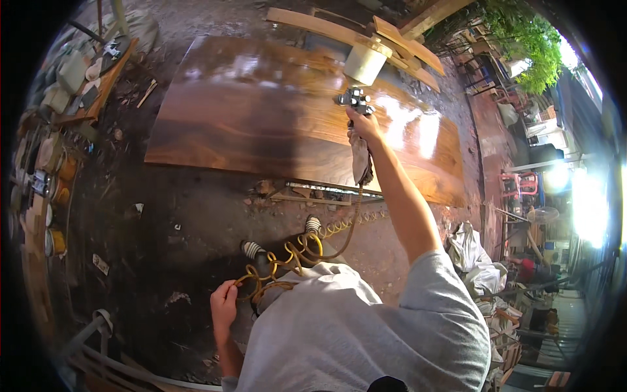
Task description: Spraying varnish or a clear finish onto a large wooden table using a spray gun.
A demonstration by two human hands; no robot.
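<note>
Spray gun (355, 99), dark, with pale cup (366, 63), upper centre of frame; right hand (363, 125) wrapped around its grip, over glossy brown wooden panel (228, 111). Hose (319, 245), yellow, coiled, lower centre; one loop pinched by left hand (224, 302), lower left. Striped footwear (313, 224), centre. Boards (320, 25), top.

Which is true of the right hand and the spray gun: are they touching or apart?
Touching: the head view shows the right hand closed around the spray gun.
</note>
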